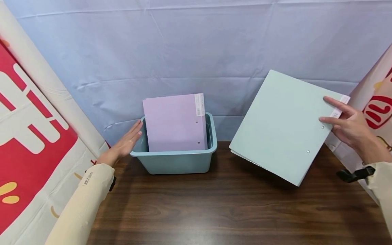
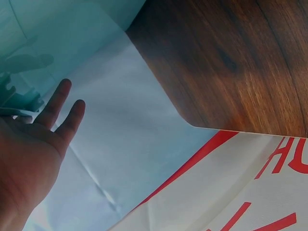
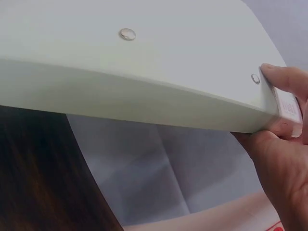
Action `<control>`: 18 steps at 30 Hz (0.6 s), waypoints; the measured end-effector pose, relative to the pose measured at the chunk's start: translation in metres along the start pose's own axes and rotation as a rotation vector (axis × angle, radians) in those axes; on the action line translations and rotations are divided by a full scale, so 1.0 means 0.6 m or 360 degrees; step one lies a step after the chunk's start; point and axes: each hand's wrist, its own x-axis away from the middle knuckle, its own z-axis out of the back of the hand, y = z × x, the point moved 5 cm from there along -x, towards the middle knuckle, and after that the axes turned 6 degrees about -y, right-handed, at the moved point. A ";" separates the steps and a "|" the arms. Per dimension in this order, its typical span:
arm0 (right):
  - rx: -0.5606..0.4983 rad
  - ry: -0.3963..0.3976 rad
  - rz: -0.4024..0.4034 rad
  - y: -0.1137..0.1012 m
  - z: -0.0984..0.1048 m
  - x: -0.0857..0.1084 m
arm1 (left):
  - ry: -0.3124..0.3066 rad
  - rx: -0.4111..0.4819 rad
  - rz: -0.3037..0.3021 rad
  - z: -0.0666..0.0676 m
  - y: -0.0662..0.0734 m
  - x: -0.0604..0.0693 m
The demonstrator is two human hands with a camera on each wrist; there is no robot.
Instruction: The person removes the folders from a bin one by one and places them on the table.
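Over the right side of the desk (image 1: 208,207): pale green folder (image 1: 284,129) held up at a tilt, well apart from the bin. Right hand (image 1: 352,127) grips its spine edge near a white label (image 1: 336,112); fingers lie on the cover, pinching the folder. 2 metal rivets show on the cover, along the spine. Farther left, teal bin (image 1: 174,163) stands on the desk; purple folder (image 1: 173,126) upright in it, top well above the rim. Left hand (image 1: 124,141) at the bin's left rim, fingers straight; left wrist view shows 2 of them spread. Whether they touch the bin, cannot tell. Pale blue cloth (image 1: 199,44) hangs behind; red-and-white printed cloth (image 1: 39,153) at left.
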 end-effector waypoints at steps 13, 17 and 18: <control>0.0074 -0.0223 -0.0015 0.018 0.028 0.015 | -0.0006 0.0003 0.0001 0.000 -0.002 -0.001; 0.0181 -0.0224 -0.0064 0.022 0.037 0.021 | -0.0009 0.0020 0.0013 0.000 -0.002 -0.001; 0.0213 -0.0219 -0.0078 0.023 0.040 0.022 | -0.0010 0.0025 0.0017 0.000 -0.002 -0.001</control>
